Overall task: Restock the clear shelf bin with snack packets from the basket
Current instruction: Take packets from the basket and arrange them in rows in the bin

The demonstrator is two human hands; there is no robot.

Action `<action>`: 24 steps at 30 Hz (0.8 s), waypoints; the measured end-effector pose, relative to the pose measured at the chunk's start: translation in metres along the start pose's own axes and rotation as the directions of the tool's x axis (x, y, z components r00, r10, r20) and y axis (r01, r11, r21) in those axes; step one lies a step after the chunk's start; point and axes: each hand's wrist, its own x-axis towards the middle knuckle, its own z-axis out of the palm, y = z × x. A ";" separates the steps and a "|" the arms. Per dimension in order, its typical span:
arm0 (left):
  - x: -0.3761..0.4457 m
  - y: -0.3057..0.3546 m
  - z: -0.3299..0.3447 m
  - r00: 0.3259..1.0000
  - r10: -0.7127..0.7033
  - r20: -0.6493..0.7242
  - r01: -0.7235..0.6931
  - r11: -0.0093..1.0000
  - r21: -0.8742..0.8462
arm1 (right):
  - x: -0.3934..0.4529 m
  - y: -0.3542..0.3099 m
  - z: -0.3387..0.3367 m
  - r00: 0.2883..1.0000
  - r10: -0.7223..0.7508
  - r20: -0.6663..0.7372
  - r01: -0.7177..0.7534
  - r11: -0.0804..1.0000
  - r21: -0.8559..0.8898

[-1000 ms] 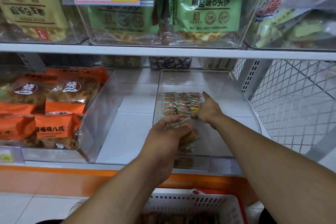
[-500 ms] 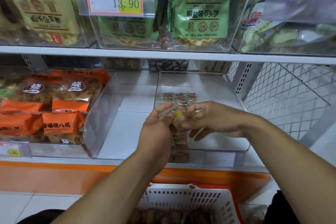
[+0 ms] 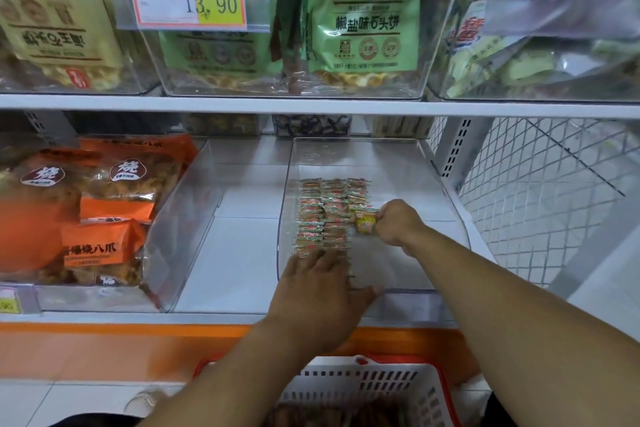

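Clear shelf bin (image 3: 440, 184) sits centre-right of frame on the lower shelf, with rows of snack packets (image 3: 327, 215) lined up in its left half. Right hand (image 3: 398, 222) pinches a yellow packet (image 3: 366, 222) at the rows' right edge. Left hand (image 3: 320, 295), fingers straight, lies flat over the near end of the rows. Hands apart. White basket (image 3: 398, 388) with red rim at bottom centre. Orange bags (image 3: 104, 218) fill a bin at left.

Both bare forearms are stretched forward and upward from the lower edge of the view. The left hand (image 3: 320, 291) is laid palm down with fingers straight and the thumb spread to the right. The right hand (image 3: 398, 222) is reached farther forward, its fingers curled in a pinch.
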 end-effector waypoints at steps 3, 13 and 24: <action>0.001 -0.002 0.004 1.000 -0.002 -0.006 0.002 1.000 0.031 | 0.014 -0.003 0.010 0.998 0.013 -0.068 -0.009 0.998 0.060; 0.006 -0.002 0.005 1.000 -0.015 0.009 0.015 1.000 -0.013 | 0.015 -0.009 0.014 1.000 0.000 -0.029 0.001 0.998 0.065; -0.064 0.025 0.002 0.979 0.101 -0.179 -0.130 0.979 -0.158 | -0.098 -0.053 -0.042 0.603 -0.719 -0.344 0.687 0.688 -0.232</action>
